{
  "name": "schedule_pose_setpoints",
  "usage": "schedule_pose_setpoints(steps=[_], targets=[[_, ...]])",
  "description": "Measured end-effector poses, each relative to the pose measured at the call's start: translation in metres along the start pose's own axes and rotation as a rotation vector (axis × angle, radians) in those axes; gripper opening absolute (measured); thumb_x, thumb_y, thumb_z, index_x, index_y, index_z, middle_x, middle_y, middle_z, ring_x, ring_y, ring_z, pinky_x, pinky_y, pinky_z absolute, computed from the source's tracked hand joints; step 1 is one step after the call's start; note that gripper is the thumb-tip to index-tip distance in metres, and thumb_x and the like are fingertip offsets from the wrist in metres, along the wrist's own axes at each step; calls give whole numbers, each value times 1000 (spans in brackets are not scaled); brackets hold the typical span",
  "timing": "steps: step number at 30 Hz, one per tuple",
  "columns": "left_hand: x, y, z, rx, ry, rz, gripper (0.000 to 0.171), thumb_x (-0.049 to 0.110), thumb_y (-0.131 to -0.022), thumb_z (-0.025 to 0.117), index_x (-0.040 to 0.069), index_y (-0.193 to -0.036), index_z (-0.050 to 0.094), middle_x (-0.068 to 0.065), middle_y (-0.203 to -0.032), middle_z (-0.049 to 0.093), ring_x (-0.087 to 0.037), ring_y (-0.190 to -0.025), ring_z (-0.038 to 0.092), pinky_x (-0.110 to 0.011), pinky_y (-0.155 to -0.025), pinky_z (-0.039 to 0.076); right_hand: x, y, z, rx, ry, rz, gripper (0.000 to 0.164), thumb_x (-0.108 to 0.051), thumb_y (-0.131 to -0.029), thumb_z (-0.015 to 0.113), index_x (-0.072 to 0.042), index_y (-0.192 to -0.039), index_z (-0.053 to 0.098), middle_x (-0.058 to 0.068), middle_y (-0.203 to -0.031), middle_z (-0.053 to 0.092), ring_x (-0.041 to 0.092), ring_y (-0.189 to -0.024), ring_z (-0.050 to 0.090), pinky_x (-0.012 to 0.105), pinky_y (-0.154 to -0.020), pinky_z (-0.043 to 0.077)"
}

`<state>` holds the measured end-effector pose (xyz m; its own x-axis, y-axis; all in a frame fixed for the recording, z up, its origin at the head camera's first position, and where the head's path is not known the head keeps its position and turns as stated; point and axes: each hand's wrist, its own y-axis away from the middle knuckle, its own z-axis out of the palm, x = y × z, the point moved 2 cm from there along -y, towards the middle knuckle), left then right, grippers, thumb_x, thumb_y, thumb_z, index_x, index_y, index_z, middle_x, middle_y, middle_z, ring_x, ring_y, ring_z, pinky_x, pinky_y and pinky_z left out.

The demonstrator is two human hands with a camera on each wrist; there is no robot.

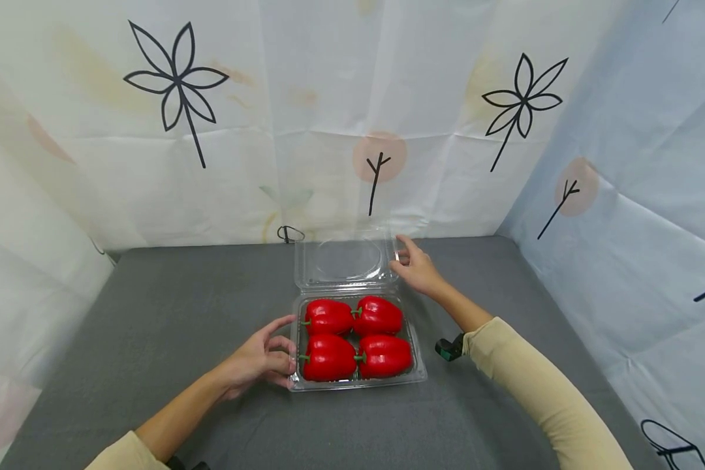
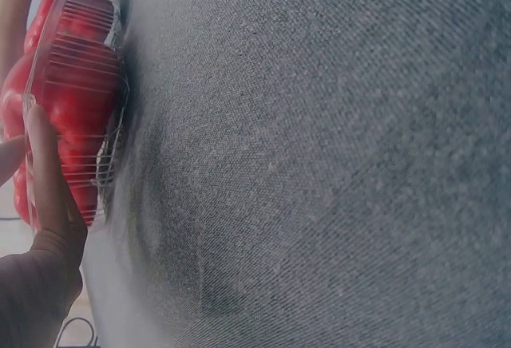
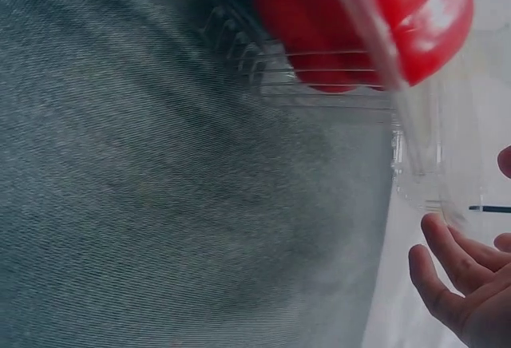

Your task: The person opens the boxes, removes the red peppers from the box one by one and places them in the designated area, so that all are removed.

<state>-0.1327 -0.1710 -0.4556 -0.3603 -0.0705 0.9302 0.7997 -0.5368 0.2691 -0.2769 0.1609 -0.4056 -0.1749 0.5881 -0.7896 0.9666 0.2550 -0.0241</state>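
Note:
In the head view a clear plastic clamshell box [image 1: 364,385] lies on the grey cloth, holding several glossy red bell peppers [image 1: 330,358] with green stems. Its clear lid [image 1: 343,258] is raised at the far side. My left hand [image 1: 264,359] touches the box's left side; in the left wrist view a straight finger [image 2: 49,168] lies along the ribbed wall, the thumb by the rim. At the lid's right edge, my right hand [image 1: 417,266] has that edge between thumb and fingers. The right wrist view shows the fingertips [image 3: 433,222] right at the lid's corner.
A grey cloth [image 1: 170,313] covers the table. Behind it hangs a white curtain [image 1: 305,85] printed with black line flowers, and another light curtain [image 1: 652,215] borders the right side. A dark wrist-worn device [image 1: 449,348] shows by the right sleeve.

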Motion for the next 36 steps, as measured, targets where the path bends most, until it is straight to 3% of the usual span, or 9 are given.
schedule_pose_setpoints(steps=[18,23,28,36], targets=[[0,-4,2,11,-8,-35,87,-2,-89,66,12,-156,14,-11,-104,55,-22,-82,65,-49,-77,60,16,10,5,-84,82,20,72,-16,-97,59,-2,-156,21,30,-138,52,42,-121,57,53,-93,53],[1,-3,2,4,-5,-35,87,-2,-89,66,12,-156,13,-11,-105,55,-22,-82,64,-49,-77,60,14,17,-2,-96,166,6,73,-24,-97,59,-1,-156,22,32,-143,45,43,-124,55,56,-96,51],[1,-2,3,9,-5,-39,86,-2,-90,66,12,-157,13,-12,-105,55,-23,-83,64,-49,-77,60,4,30,-13,-90,223,-55,77,-29,-95,65,-3,-155,25,26,-150,41,43,-124,53,58,-95,50],[1,-1,3,19,-12,-50,86,-2,-89,66,12,-157,13,-13,-106,54,-24,-84,64,-49,-77,60,-6,53,-24,-151,153,-202,85,-25,-89,75,-5,-156,26,20,-154,38,40,-130,50,62,-103,42]])
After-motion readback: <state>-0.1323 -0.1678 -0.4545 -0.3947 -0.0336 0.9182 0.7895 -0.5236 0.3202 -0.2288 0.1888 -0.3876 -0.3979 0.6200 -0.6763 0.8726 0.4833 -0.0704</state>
